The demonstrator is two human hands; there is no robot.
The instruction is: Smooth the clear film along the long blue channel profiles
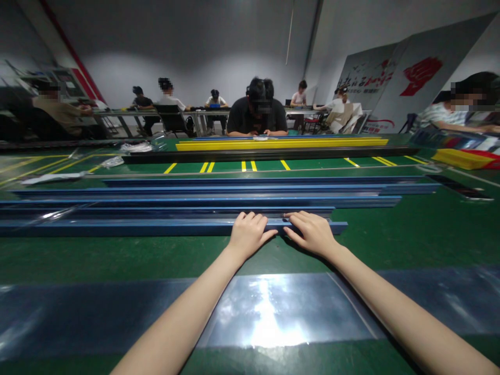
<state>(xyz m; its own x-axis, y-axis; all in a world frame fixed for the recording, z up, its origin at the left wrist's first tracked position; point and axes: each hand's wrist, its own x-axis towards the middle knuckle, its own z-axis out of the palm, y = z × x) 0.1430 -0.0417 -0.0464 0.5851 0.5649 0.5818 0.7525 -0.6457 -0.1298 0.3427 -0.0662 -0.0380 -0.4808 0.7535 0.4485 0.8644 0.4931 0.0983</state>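
The nearest long blue channel strip [117,229] lies lengthwise across the green table. My left hand [249,233] is closed over it, fingers across the top and thumb along its front edge. Just to the right, near the strip's right end, my right hand [311,232] grips the same strip, its thumb at the front and its index finger pointing left over the channel. The undersides of both hands' fingers are hidden. Behind this piece, several more blue strips [273,202] lie roughly parallel. Between my forearms and under them stretches a shiny clear plastic sheet [297,307].
Farther back lie a yellow strip [281,144] and a black strip [273,154]. A phone [463,188] rests at the right, near yellow and red pieces [464,158]. Clear plastic wrapping [54,178] is at the left. A person [258,112] sits across the table; others work behind.
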